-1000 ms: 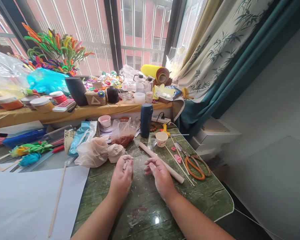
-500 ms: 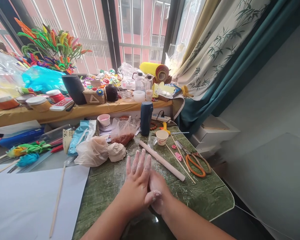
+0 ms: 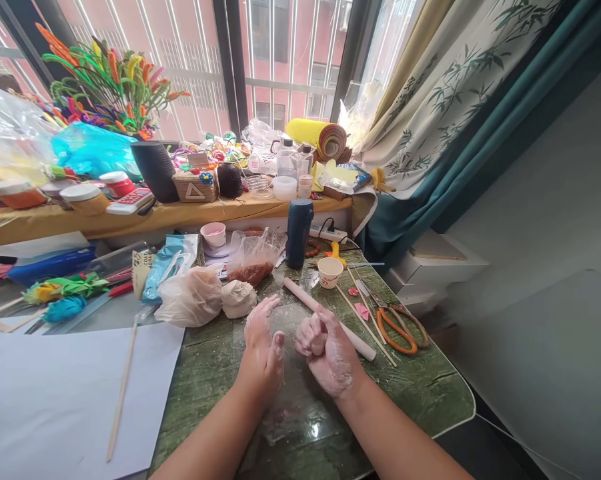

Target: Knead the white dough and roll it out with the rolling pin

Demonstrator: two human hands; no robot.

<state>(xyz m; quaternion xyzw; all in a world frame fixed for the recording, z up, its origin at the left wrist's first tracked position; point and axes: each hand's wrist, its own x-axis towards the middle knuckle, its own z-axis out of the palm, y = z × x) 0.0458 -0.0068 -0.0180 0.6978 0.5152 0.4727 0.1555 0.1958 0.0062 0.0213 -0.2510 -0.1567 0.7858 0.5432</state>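
Note:
My left hand [image 3: 263,341] stands on edge over the green marbled table top [image 3: 420,393], fingers stretched and together, dusted white, with nothing in it. My right hand [image 3: 329,347] is a few centimetres to its right, also floured white, its fingers curled into a loose fist; whether anything is inside is hidden. A pale wooden rolling pin [image 3: 306,300] lies diagonally just behind the right hand. A lump of pale clay [image 3: 239,298] sits ahead of the left hand, next to a crumpled plastic bag [image 3: 190,303].
Orange-handled scissors [image 3: 397,330], thin sticks and a paper cup [image 3: 329,271] lie to the right. A dark blue bottle [image 3: 299,233] and a bag of reddish material [image 3: 253,263] stand behind. White paper [image 3: 55,400] with a long stick [image 3: 123,390] lies left. The shelf by the window is cluttered.
A second ago the hands were apart, then the left palm pressed over the right. Now they have separated again, left hand flat and upright, right hand curled.

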